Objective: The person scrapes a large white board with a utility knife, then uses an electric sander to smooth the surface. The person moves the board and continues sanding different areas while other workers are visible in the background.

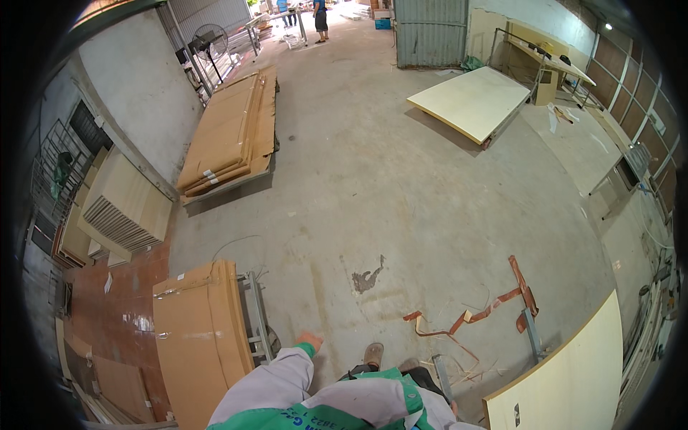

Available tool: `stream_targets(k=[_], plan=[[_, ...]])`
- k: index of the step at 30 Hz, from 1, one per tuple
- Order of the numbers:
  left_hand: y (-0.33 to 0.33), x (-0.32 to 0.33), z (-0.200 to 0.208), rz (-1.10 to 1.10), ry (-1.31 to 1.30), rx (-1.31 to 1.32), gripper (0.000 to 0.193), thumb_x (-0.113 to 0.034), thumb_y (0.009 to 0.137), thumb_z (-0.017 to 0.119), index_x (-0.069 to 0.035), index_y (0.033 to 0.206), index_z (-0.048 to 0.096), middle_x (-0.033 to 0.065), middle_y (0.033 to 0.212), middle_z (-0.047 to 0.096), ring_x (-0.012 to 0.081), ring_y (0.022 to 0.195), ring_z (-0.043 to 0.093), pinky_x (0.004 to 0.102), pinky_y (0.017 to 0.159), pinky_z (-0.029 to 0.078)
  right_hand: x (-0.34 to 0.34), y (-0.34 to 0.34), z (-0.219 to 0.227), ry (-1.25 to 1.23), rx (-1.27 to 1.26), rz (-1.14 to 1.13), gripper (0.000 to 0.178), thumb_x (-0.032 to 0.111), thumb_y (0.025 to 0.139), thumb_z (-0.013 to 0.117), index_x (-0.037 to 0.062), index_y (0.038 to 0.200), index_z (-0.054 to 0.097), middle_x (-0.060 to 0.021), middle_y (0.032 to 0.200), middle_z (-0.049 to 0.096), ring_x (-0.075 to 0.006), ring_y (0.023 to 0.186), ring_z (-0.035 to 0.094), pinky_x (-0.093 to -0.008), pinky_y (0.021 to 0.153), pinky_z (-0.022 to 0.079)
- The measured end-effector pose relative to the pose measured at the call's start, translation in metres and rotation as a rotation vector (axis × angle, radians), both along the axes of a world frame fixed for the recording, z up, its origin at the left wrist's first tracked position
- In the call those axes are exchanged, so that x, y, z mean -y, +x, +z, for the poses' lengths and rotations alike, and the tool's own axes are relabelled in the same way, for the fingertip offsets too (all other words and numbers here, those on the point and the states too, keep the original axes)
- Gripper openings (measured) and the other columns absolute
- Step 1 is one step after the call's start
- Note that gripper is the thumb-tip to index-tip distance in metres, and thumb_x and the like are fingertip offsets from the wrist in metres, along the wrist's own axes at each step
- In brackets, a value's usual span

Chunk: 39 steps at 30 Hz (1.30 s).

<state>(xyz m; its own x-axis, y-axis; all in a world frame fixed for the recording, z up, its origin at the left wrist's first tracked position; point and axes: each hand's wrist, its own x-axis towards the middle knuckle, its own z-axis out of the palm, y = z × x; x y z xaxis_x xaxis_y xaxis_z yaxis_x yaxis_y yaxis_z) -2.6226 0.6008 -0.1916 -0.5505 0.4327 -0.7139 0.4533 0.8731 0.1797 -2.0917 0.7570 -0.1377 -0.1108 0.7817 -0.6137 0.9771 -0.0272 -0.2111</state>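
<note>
My left hand (310,340) hangs out past its green cuff, to the right of a metal trolley frame (259,315). Its fingers look loosely stretched and nothing shows in them. On that trolley lies a stack of flat brown cardboard packages (197,326). Of my right hand (454,408) only a sliver shows at my right side, by the sleeve; its fingers are hidden. Close to it are a pale yellow board (566,380) and a grey metal bar (441,376). One shoe (373,354) of mine stands on the concrete floor (344,215).
Another stack of cardboard packages (226,132) lies further left. A pale board (473,104) rests low at the far right. Torn brown strips (494,304) litter the floor. Stacked panels (129,204) line the left wall. A person (320,20) stands far back, near a fan (210,41).
</note>
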Motion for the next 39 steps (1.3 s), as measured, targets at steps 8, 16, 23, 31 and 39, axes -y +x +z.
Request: stream_targets(k=[8, 16, 23, 31, 39], plan=[[0.096, -0.202, -0.018, -0.498, 0.018, 0.691, 0.062, -0.064, 0.098, 0.054, -0.013, 0.129, 0.072, 0.0155, 0.135, 0.068, 0.0340, 0.127, 0.061, 0.0441, 0.110, 0.045, -0.076, -0.024, -0.046, -0.218, 0.042, 0.086, 0.060, 0.040, 0.098, 0.046, 0.0186, 0.154, 0.043, -0.0236, 0.120, 0.071, -0.0460, 0.111, 0.068, -0.0543, 0.092, 0.053], [0.171, -0.444, 0.039, -0.861, 0.004, 0.906, 0.067, -0.061, 0.101, 0.057, -0.004, 0.135, 0.066, 0.0108, 0.132, 0.070, 0.0231, 0.125, 0.062, 0.0383, 0.111, 0.045, -0.162, -0.069, -0.070, 0.193, -0.356, -0.411, 0.061, 0.028, 0.097, 0.055, 0.0175, 0.156, 0.042, -0.0236, 0.131, 0.067, -0.0429, 0.110, 0.068, -0.0525, 0.089, 0.053], [0.213, -0.591, 0.074, -1.039, -0.150, 0.632, 0.074, -0.062, 0.097, 0.060, 0.000, 0.137, 0.063, 0.0221, 0.128, 0.070, 0.0307, 0.119, 0.067, 0.0397, 0.105, 0.050, -0.231, -0.060, -0.019, 0.094, -0.561, -0.558, 0.058, 0.036, 0.097, 0.059, 0.0149, 0.151, 0.050, -0.0186, 0.139, 0.063, -0.0392, 0.121, 0.064, -0.0443, 0.098, 0.052], [0.246, -0.714, 0.046, -1.141, 0.059, 0.759, 0.057, -0.047, 0.100, 0.066, 0.000, 0.131, 0.067, 0.0130, 0.110, 0.074, 0.0213, 0.100, 0.070, 0.0350, 0.092, 0.054, -0.212, -0.068, 0.024, 0.392, -0.174, -0.653, 0.042, 0.027, 0.095, 0.068, 0.0124, 0.134, 0.067, -0.0171, 0.133, 0.067, -0.0331, 0.112, 0.069, -0.0393, 0.090, 0.058], [0.339, -0.887, 0.084, -1.196, -0.049, 0.966, 0.047, -0.033, 0.104, 0.066, 0.003, 0.134, 0.062, 0.0055, 0.115, 0.070, 0.0134, 0.106, 0.064, 0.0288, 0.097, 0.050, -0.284, -0.083, 0.123, 1.162, -1.040, -2.188, 0.023, 0.027, 0.106, 0.059, 0.0046, 0.105, 0.063, -0.0091, 0.104, 0.069, -0.0194, 0.090, 0.072, -0.0383, 0.083, 0.061]])
